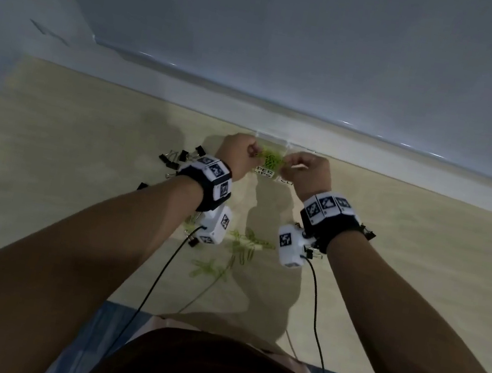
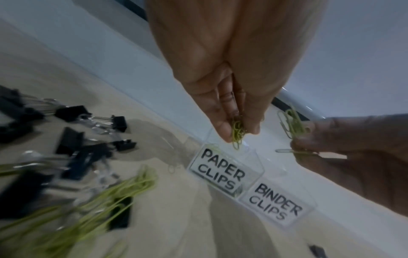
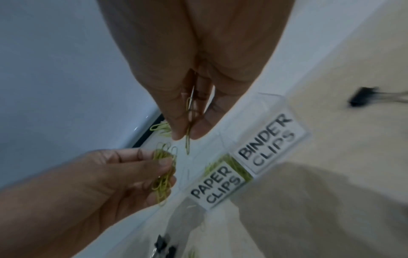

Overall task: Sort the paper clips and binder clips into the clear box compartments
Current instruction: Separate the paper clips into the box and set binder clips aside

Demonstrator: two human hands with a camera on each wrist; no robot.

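Observation:
The clear box (image 1: 264, 172) stands at the table's far edge, with front labels PAPER CLIPS (image 2: 220, 172) and BINDER CLIPS (image 2: 276, 204). My left hand (image 2: 239, 133) pinches a small bunch of green paper clips (image 2: 237, 130) just above the paper clips compartment. My right hand (image 3: 187, 137) pinches more green paper clips (image 3: 188, 139) beside it, over the box. In the head view the left hand (image 1: 251, 151) and the right hand (image 1: 290, 165) nearly meet above the box. Some green clips (image 3: 237, 167) lie inside the paper clips compartment.
Black binder clips (image 1: 178, 156) lie in a heap left of the box, and a few more binder clips (image 1: 366, 232) sit by my right wrist. Loose green paper clips (image 1: 245, 246) are scattered on the wooden table (image 1: 81, 160) nearer me. A white ledge (image 1: 373, 148) runs behind the box.

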